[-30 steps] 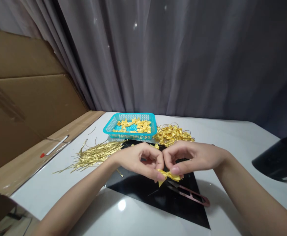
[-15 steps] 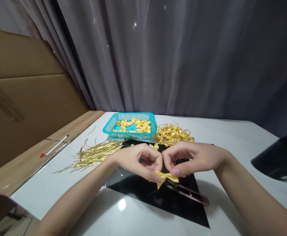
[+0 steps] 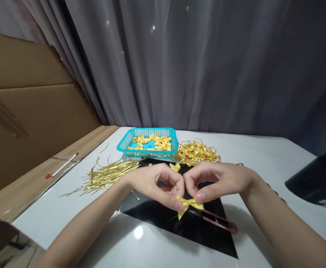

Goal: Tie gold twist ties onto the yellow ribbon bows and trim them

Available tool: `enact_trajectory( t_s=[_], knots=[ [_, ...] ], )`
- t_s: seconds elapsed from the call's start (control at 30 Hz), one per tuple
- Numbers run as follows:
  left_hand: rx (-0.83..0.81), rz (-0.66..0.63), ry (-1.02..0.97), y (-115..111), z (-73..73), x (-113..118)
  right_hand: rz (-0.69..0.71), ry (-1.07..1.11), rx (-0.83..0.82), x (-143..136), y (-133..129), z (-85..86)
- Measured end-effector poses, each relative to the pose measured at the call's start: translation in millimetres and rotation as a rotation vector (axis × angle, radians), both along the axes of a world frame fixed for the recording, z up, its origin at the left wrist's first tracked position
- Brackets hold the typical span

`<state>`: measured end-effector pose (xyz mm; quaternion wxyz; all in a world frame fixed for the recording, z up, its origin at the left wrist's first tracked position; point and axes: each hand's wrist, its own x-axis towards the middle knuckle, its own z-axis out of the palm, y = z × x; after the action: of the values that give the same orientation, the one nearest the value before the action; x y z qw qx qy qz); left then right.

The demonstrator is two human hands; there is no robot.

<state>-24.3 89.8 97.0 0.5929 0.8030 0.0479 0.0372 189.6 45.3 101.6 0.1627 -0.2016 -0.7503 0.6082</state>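
Yellow and shiny, one small bow (image 3: pixel 190 203) was right between the fingers of both hands. The left hand (image 3: pixel 154 182) pinched its left side with thumb and finger, and the right hand (image 3: pixel 221 178) pinched its right side the same way. The other fingers were curled in, and the two hands were so close that I could not tell if they touched. Under the fingers and a bit to their right, pink snips (image 3: pixel 221 224) lay on a black mat (image 3: pixel 207 240). Past the fingers was a blue basket (image 3: pixel 148 152) with yellow bows (image 3: pixel 163 142) in it, and just beside it was a heap of bows (image 3: pixel 196 152) with thin loops. Off to the left of the fingers lay a bunch of gold strips (image 3: pixel 109 176) on the white table (image 3: pixel 263 152)
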Motion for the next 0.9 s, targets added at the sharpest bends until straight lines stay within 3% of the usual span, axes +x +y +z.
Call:
enact_trajectory(
  t_s=[0.57, 0.67, 0.9],
  knots=[
    [0.008, 0.009, 0.274, 8.0, -3.8, 4.9, 0.04, -0.083, -0.114, 0.2, 13.1, -19.4],
    [-0.048, 0.035, 0.2, 10.1, -6.0, 4.9, -0.004, -0.037, -0.085, 2.3, 13.9, -18.3],
    [-0.26, 0.27, -0.189, 18.7, -21.0, 8.9, -0.191, 0.098, -0.002, 6.1, 18.3, -14.8]
  ],
)
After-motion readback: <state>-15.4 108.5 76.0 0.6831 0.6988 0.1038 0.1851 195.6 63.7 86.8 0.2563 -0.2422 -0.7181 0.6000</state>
